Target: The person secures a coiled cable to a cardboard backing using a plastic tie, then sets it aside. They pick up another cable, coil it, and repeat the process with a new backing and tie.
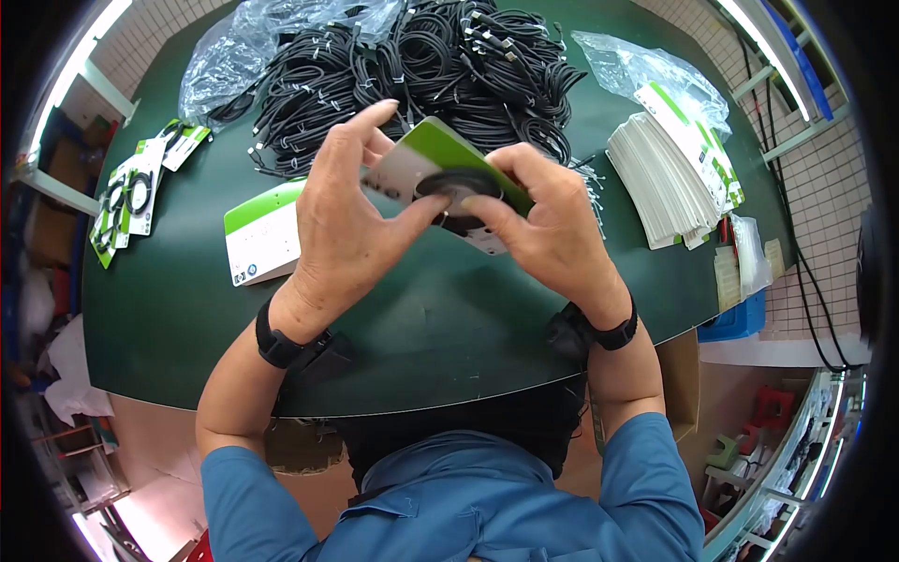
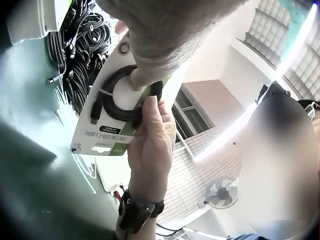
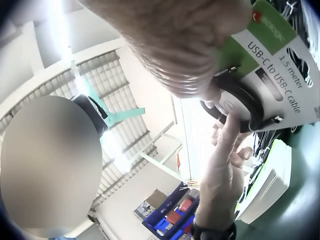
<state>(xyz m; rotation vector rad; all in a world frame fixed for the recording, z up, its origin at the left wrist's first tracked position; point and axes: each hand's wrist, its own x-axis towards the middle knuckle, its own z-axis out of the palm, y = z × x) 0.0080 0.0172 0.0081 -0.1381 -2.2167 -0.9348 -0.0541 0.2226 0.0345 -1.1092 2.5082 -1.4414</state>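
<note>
Over the table (image 1: 421, 328), left hand (image 1: 337, 211) and right hand (image 1: 557, 211) are pinching the card (image 3: 287, 107) with its cable (image 2: 111, 107), uneven thumb pressure possibly risking a crease.

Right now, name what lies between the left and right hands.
The head view shows a green and white card with a coiled black cable there.

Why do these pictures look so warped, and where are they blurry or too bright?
Head view: the green table has a bowed edge and the corners go black, probably from a wide lens; part of the held card looks smeared. Left wrist view: the close left hand looks soft, the light tube blown out. Right wrist view: glare surrounds the ceiling light.
</note>
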